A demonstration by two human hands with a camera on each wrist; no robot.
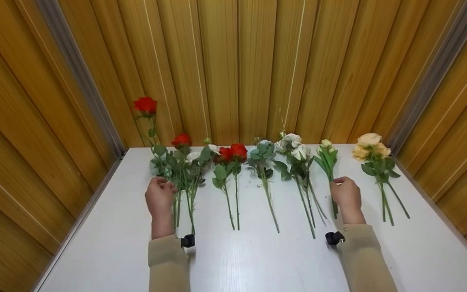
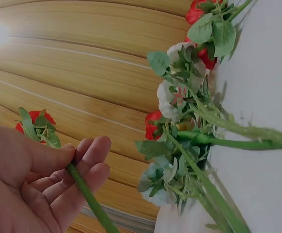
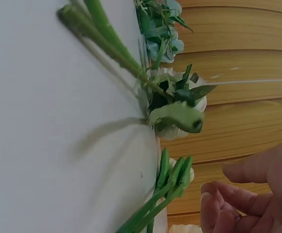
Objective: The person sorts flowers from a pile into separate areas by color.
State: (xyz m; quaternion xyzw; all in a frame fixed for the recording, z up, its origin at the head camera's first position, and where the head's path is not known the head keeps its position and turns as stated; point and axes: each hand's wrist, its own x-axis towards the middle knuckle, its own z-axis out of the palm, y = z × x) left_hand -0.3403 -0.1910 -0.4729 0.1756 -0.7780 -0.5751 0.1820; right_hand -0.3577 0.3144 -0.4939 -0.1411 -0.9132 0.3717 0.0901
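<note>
My left hand [image 1: 160, 197] is at the left end of the flower row, pinching the stem of a red rose [image 1: 145, 105] between thumb and fingers. The rose stands upright, its bloom above the other flowers; the left wrist view shows its green stem [image 2: 90, 199] under my thumb. My right hand [image 1: 345, 198] hovers by the stems of the white tulips [image 1: 327, 156]. In the right wrist view its thumb and fingertips are apart, nothing between them, and the tulips [image 3: 175, 177] lie beside it.
On the white table [image 1: 233, 263] lie more flowers: another red rose [image 1: 181, 140], a pair of red roses [image 1: 238, 151], a grey-green sprig [image 1: 262, 151], white roses [image 1: 300, 151] and peach roses [image 1: 369, 140]. Wood-panelled walls [image 1: 253, 73] enclose the back and sides.
</note>
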